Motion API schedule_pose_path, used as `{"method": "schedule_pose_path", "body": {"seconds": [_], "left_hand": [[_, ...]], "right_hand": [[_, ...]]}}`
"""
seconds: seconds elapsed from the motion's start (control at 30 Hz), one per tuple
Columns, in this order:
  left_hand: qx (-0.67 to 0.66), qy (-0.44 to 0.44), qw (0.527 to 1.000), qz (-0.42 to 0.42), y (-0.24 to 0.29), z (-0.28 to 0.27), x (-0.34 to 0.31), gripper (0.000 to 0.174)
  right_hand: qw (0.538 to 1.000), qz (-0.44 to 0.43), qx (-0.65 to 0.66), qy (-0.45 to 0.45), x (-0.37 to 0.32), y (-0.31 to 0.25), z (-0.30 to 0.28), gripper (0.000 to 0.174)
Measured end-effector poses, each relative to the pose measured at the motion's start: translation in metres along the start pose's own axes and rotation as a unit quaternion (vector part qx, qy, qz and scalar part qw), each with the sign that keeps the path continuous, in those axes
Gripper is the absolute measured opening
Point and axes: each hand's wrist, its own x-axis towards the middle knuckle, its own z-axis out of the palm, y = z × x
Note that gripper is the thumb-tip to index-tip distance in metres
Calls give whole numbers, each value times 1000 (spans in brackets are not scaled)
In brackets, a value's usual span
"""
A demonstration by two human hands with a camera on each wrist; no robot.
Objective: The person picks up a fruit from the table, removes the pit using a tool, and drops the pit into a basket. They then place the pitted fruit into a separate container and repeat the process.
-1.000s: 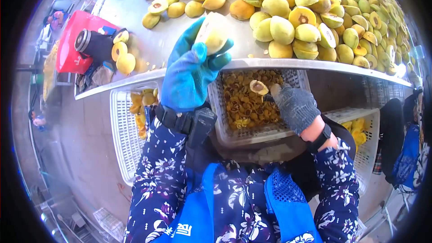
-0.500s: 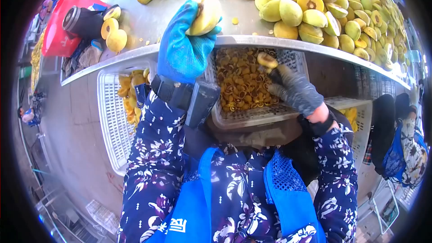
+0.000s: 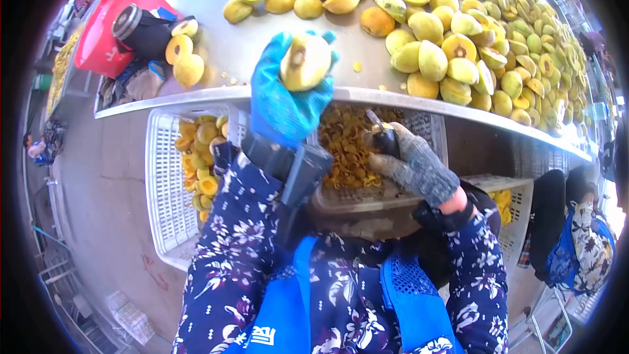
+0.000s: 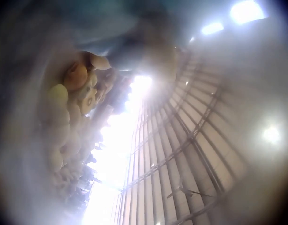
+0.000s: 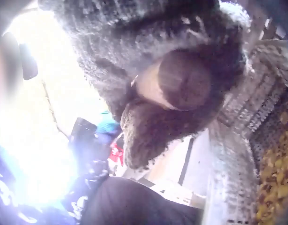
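My left hand (image 3: 286,106), in a blue glove, holds a yellow peach half (image 3: 308,62) just above the table's front edge; a brownish patch shows on it. In the left wrist view the glove and fruit are a blur at the top. My right hand (image 3: 424,165), in a grey knit glove, grips a short tool by its dark handle (image 3: 386,143), with a slim metal tip (image 3: 373,118) pointing up and left. The handle's round butt (image 5: 186,80) pokes out of the fist in the right wrist view. Below lies a basket (image 3: 341,202) of scooped-out scraps (image 3: 344,151).
A large heap of peach halves (image 3: 485,46) covers the right of the metal table (image 3: 223,46), with more at the back. At left stand a red bag (image 3: 105,52) and a black flask (image 3: 141,31). White baskets (image 3: 171,223) holding yellow fruit flank my legs.
The cut piece at the tool's tip a moment ago is gone from it, and the right hand has turned the tip upward. My left hand still holds its fruit, its brownish patch now facing me.
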Motion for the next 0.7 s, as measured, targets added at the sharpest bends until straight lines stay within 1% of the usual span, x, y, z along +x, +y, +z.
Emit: {"method": "schedule_pose_path", "body": {"seconds": [0.07,0.1,0.13,0.2,0.23,0.27,0.33,0.37,0.5,0.57,0.6,0.67,0.7], "left_hand": [[55,-9,998,23,-4,-2,1,46],[124,13,990,66,-10,9,-5,45],[129,10,989,67,-18,16,-7,45],[198,27,968,150,-29,25,-8,46],[237,8,958,160,-30,26,-10,47],[241,5,958,156,-33,26,-10,47],[285,14,942,175,-36,26,-10,47],[262,17,952,159,-37,27,-11,45],[302,3,938,172,-45,17,-3,41],[301,-52,935,183,-50,15,-2,35],[303,-54,935,178,-52,17,-2,35],[390,-50,886,244,-56,22,-2,30],[393,-53,886,241,-57,25,-2,30]], "right_hand": [[998,-31,0,52,1,-34,-2,40],[997,-2,-28,66,4,-42,-3,43],[997,-6,-25,69,7,-49,-1,43],[988,-44,-53,140,13,-62,4,44],[988,-5,-114,103,16,-66,2,55],[988,-3,-110,109,18,-61,4,55],[977,-46,-150,147,24,-52,11,52],[972,-56,-166,155,22,-53,12,45],[970,-34,-191,144,23,-40,15,39],[972,-43,-177,149,24,-36,15,38],[972,-39,-174,152,24,-36,15,38],[974,-5,-169,151,23,-38,14,38],[974,-3,-165,154,22,-39,13,38]]}}
